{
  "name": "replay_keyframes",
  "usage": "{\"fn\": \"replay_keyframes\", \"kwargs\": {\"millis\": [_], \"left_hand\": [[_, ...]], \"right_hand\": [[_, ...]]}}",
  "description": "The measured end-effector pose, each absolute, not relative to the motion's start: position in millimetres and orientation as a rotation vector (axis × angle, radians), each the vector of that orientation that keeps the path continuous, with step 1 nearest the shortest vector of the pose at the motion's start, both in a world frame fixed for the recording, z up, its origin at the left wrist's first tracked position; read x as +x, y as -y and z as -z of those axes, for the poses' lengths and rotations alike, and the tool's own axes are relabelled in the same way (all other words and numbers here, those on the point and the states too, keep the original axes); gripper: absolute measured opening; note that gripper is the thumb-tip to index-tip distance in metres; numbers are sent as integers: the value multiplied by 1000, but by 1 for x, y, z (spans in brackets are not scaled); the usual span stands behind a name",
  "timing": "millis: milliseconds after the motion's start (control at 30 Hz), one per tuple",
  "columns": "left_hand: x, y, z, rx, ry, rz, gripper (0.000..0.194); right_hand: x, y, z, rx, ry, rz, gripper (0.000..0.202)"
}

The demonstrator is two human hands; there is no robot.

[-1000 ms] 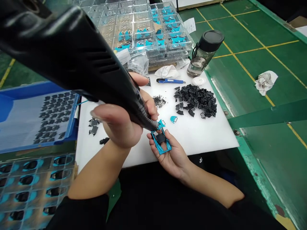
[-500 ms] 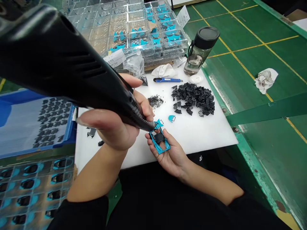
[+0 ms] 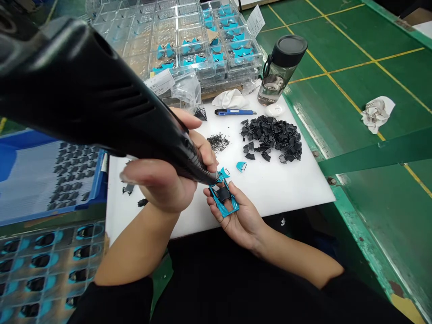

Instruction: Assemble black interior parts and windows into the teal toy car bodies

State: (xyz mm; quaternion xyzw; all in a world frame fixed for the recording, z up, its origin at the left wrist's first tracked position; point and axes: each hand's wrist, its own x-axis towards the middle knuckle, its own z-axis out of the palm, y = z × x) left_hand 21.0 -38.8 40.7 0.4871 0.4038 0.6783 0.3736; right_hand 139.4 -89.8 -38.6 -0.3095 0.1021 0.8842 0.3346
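Note:
My left hand point(image 3: 165, 182) is wrapped round a large black electric screwdriver point(image 3: 131, 108), which slants down from the upper left. The driver's tip meets the upper end of a bright blue plastic frame point(image 3: 224, 210) with a black piece point(image 3: 222, 194) in its middle. That frame lies in my right hand point(image 3: 245, 213), palm up, thumb along its right side and fingers curled under its left. The bit and whatever it touches are hidden. Just beyond, on the white board point(image 3: 286, 189), are a small blue part point(image 3: 241, 166), a heap of tiny black screws point(image 3: 218, 142) and a pile of black plastic pieces point(image 3: 273, 137).
A blue utility knife point(image 3: 235, 112), a white cloth point(image 3: 229, 98) and a water bottle point(image 3: 281, 69) stand along the board's far side. Behind are stacked clear trays point(image 3: 165, 29). At left are a blue bin point(image 3: 20, 137) and another compartment tray point(image 3: 60, 265). Crumpled tissue point(image 3: 377, 114) lies right.
The view has shifted slightly. My left thumb appears a little closer to the driver. Both hands keep their hold, and the driver's tip stays at the frame's upper end.

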Motion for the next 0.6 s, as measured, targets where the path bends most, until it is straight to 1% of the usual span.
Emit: {"fn": "replay_keyframes", "kwargs": {"millis": [300,600], "left_hand": [[22,36,-43,1292,-1012,-1676,80],[26,38,-37,1238,-936,-1739,66]], "right_hand": [[140,90,40,-823,-274,-2309,30],[139,90,41,-804,-248,-2305,34]]}}
